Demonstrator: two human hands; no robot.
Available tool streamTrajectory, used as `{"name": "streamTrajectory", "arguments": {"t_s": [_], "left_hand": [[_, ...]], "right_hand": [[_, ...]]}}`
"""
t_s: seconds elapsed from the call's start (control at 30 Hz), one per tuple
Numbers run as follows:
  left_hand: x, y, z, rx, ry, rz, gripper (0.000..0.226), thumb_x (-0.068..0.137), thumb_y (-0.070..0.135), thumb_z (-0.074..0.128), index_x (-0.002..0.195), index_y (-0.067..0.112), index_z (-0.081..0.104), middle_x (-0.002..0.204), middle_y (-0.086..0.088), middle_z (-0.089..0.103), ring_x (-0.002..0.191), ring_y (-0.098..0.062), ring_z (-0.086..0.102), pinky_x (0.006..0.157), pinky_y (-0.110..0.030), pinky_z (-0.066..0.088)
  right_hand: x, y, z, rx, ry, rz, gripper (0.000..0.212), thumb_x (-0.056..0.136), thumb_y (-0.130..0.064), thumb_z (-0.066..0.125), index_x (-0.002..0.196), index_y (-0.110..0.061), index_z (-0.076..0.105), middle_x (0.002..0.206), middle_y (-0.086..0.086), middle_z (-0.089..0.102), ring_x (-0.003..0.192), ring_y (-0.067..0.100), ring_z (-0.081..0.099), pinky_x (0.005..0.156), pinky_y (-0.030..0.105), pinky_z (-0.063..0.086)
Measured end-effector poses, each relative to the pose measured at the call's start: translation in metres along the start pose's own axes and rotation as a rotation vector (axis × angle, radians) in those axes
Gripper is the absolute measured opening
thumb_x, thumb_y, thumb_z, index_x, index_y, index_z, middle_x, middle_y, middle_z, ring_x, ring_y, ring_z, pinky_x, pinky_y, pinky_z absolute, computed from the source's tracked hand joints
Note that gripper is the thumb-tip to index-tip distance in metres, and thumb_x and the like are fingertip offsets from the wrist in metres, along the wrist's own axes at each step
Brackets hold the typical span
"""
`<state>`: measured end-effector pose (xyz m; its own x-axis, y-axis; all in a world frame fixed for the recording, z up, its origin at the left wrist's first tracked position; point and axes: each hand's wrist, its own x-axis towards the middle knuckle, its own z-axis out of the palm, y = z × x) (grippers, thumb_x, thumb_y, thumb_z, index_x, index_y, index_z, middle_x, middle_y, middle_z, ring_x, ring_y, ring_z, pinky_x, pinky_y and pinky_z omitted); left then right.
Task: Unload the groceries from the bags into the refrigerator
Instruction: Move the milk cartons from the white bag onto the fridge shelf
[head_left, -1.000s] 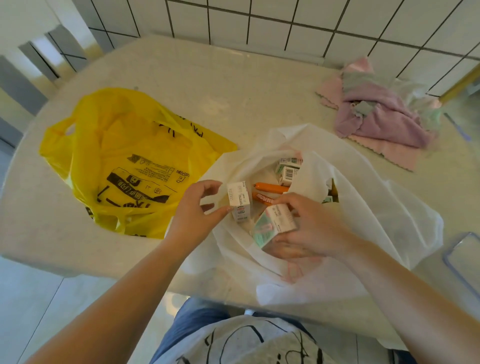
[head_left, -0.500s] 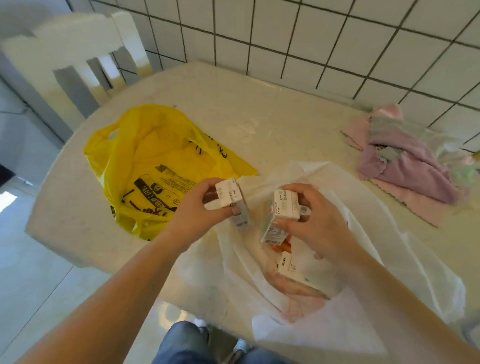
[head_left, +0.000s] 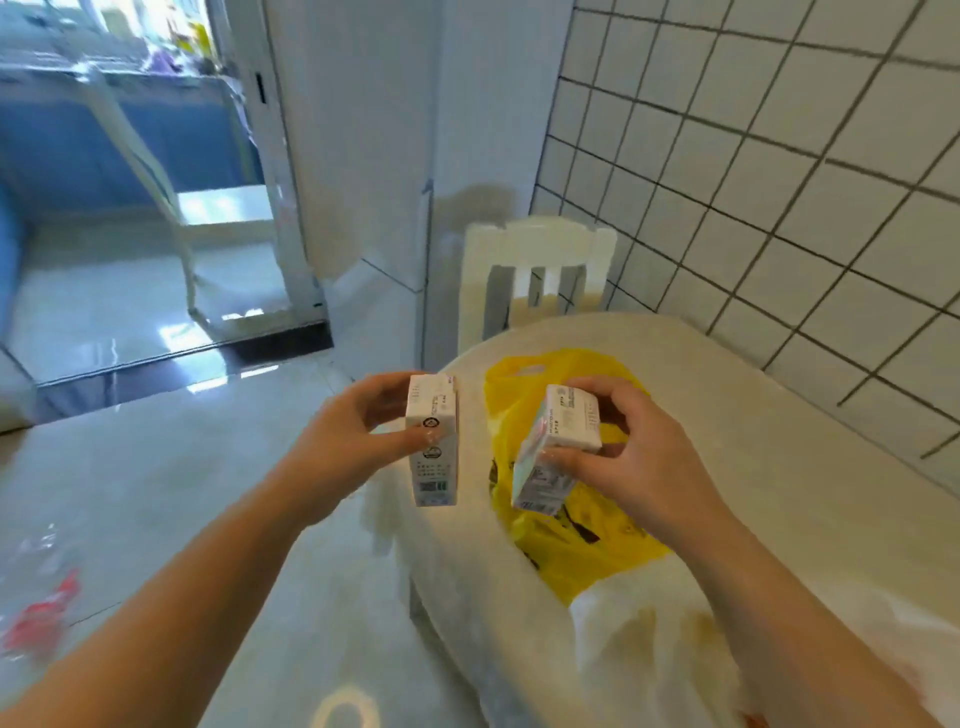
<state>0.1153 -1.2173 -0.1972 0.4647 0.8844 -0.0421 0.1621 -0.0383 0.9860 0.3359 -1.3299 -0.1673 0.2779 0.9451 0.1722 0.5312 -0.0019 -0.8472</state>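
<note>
Cartons are held one in each hand, clear of the table (head_left: 779, 467) and above its near end. The left hand (head_left: 343, 447) is curled round an upright white carton (head_left: 432, 441), thumb across its front face and fingers behind it; the right hand (head_left: 634, 457) pinches a second carton (head_left: 558, 447), which is tilted, by its upper part between thumb and fingertips. Below the right hand the yellow bag (head_left: 571, 551) lies slack on the table, and the white bag (head_left: 649, 639) is spread at the nearer end. A tall white appliance (head_left: 363, 156), judged to be the refrigerator, stands beyond the white chair (head_left: 535, 270), its doors apparently closed. Trouble is most likely to come from that: with both hands occupied, a door cannot be pulled without one carton being shifted or set down, and a slip could be caused by the attempt. The tilted carton is gripped only near one end, so it could swing or be dropped on the glossy floor (head_left: 156, 493). The chair stands close to the path and could be knocked in passing. What remains in the white bag cannot be seen.
</note>
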Motion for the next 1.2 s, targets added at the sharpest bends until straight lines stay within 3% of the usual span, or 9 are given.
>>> {"name": "streamTrajectory", "arguments": {"t_s": [0.13, 0.23, 0.43, 0.63, 0.87, 1.07, 1.13, 1.2], "left_hand": [[-0.014, -0.001, -0.095, 0.022, 0.111, 0.041, 0.043, 0.076, 0.014, 0.072, 0.110, 0.035, 0.057, 0.114, 0.009, 0.065, 0.111, -0.014, 0.058, 0.095, -0.047, 0.047], [-0.023, -0.003, -0.174, 0.043, 0.171, 0.072, 0.043, 0.075, 0.014, 0.072, 0.108, 0.036, 0.056, 0.116, 0.009, 0.064, 0.113, -0.014, 0.057, 0.096, -0.047, 0.046], [-0.026, -0.011, -0.301, 0.006, 0.303, 0.130, 0.040, 0.076, 0.013, 0.072, 0.100, 0.041, 0.058, 0.103, 0.019, 0.066, 0.093, 0.006, 0.060, 0.082, -0.028, 0.050], [0.012, -0.024, -0.387, 0.011, 0.382, 0.180, 0.039, 0.080, 0.017, 0.070, 0.108, 0.039, 0.055, 0.103, 0.024, 0.061, 0.090, 0.011, 0.056, 0.071, -0.015, 0.048], [0.110, -0.043, -0.475, 0.071, 0.355, 0.193, 0.042, 0.080, 0.020, 0.070, 0.111, 0.041, 0.050, 0.102, 0.027, 0.058, 0.094, 0.006, 0.056, 0.060, -0.005, 0.048], [0.234, -0.023, -0.556, 0.159, 0.373, 0.194, 0.044, 0.079, 0.025, 0.072, 0.114, 0.041, 0.051, 0.104, 0.028, 0.058, 0.099, 0.005, 0.056, 0.084, -0.021, 0.047], [0.274, -0.010, -0.580, 0.188, 0.357, 0.220, 0.041, 0.078, 0.027, 0.071, 0.110, 0.044, 0.051, 0.100, 0.032, 0.057, 0.091, 0.013, 0.055, 0.077, -0.012, 0.046], [0.314, 0.000, -0.601, 0.191, 0.347, 0.248, 0.040, 0.079, 0.026, 0.071, 0.109, 0.043, 0.051, 0.100, 0.031, 0.057, 0.091, 0.014, 0.056, 0.075, -0.011, 0.046]], "right_hand": [[0.036, -0.050, 0.081, 0.013, -0.061, -0.089, 0.052, 0.066, -0.024, 0.082, 0.106, -0.038, 0.053, 0.104, -0.016, 0.059, 0.100, -0.001, 0.057, 0.069, 0.017, 0.054], [0.063, -0.088, 0.151, -0.014, -0.095, -0.147, 0.051, 0.068, -0.026, 0.081, 0.110, -0.033, 0.053, 0.105, -0.013, 0.059, 0.099, 0.002, 0.056, 0.070, 0.018, 0.053], [0.117, -0.159, 0.263, -0.008, -0.193, -0.234, 0.050, 0.070, -0.025, 0.079, 0.111, -0.030, 0.051, 0.104, -0.014, 0.058, 0.101, 0.005, 0.055, 0.077, 0.015, 0.048], [0.187, -0.203, 0.341, -0.075, -0.257, -0.292, 0.050, 0.073, -0.024, 0.076, 0.114, -0.030, 0.047, 0.101, -0.021, 0.050, 0.101, 0.002, 0.050, 0.074, 0.011, 0.043], [0.301, -0.212, 0.421, -0.120, -0.238, -0.346, 0.049, 0.077, -0.027, 0.072, 0.119, -0.030, 0.046, 0.105, -0.020, 0.049, 0.093, -0.007, 0.046, 0.067, 0.009, 0.042], [0.436, -0.238, 0.474, -0.050, -0.160, -0.341, 0.051, 0.076, -0.028, 0.072, 0.119, -0.032, 0.046, 0.110, -0.017, 0.051, 0.103, 0.002, 0.049, 0.071, 0.012, 0.043], [0.480, -0.250, 0.488, -0.031, -0.125, -0.338, 0.053, 0.076, -0.027, 0.073, 0.122, -0.032, 0.046, 0.115, -0.014, 0.052, 0.106, 0.004, 0.049, 0.079, 0.018, 0.047], [0.519, -0.260, 0.499, -0.006, -0.093, -0.313, 0.060, 0.077, -0.026, 0.073, 0.129, -0.029, 0.043, 0.122, -0.010, 0.053, 0.111, 0.009, 0.050, 0.091, 0.034, 0.049]]}}
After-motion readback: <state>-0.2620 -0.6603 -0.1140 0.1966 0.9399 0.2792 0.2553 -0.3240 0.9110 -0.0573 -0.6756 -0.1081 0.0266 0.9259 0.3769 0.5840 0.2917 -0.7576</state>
